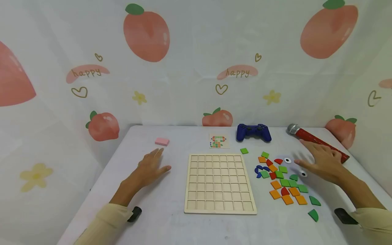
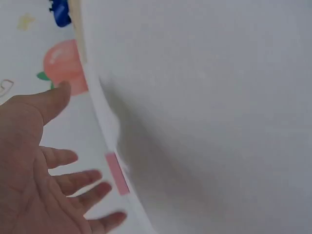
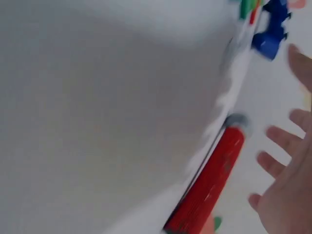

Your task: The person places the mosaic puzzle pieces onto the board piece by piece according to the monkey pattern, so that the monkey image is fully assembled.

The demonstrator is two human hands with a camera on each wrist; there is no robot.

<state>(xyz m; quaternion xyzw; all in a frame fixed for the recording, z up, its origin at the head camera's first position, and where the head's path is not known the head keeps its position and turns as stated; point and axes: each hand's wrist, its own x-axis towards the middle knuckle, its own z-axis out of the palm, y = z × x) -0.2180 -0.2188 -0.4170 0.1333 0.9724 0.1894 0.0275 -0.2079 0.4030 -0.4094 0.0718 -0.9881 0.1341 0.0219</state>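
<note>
My left hand (image 1: 150, 168) hovers over the left part of the table, fingers spread and holding nothing. Just beyond its fingertips lies a pink block (image 1: 162, 141). My right hand (image 1: 325, 162) is held at the right side, also empty, its fingers apart in the right wrist view. Near it lies a red microphone (image 1: 318, 139) with a silver head, partly hidden behind the hand. Left of this hand are scattered flat pieces: orange squares (image 1: 287, 199), green squares (image 1: 284, 182), red, blue and green quarter-rounds (image 1: 313, 215), and white eye pieces (image 1: 287, 160). A wooden grid board (image 1: 219, 183) lies between the hands.
Behind the board lies a small pattern card (image 1: 219, 141) with a coloured figure. A dark blue game controller (image 1: 253, 132) sits at the table's back edge, beside the microphone. A white curtain (image 1: 190, 41) printed with peaches hangs behind the table.
</note>
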